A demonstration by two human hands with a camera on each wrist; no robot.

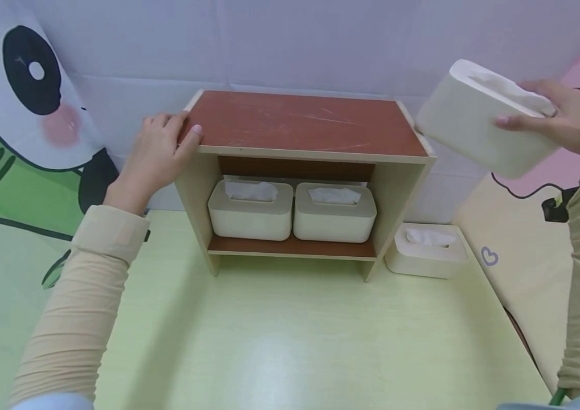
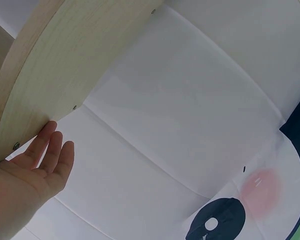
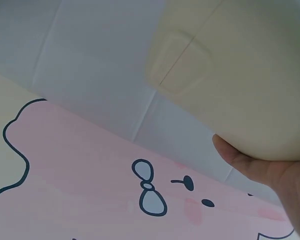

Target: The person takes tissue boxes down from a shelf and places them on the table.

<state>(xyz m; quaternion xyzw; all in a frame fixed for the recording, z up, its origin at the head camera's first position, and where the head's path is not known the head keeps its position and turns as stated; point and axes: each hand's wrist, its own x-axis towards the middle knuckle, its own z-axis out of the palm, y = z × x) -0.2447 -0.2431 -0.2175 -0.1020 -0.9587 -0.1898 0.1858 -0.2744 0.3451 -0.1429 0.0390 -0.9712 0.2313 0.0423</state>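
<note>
A small wooden shelf unit point(image 1: 310, 128) with a reddish-brown top stands at the back of the table. My left hand point(image 1: 154, 151) rests on its upper left corner; in the left wrist view the fingers point(image 2: 52, 155) lie along the outer side panel. Up at the right, my right hand point(image 1: 572, 122) grips a white tissue box point(image 1: 485, 122), tilted in the air beside the shelf's right top edge. Two more tissue boxes, a left one point(image 1: 251, 219) and a right one point(image 1: 335, 219), sit side by side inside the shelf, tissue showing in each slot.
Another tissue box point(image 1: 425, 259) stands on the pale table point(image 1: 280, 336), right of the shelf and close to the table's right edge. Behind hangs a whitish wall covering point(image 1: 310, 45) with cartoon prints at both sides.
</note>
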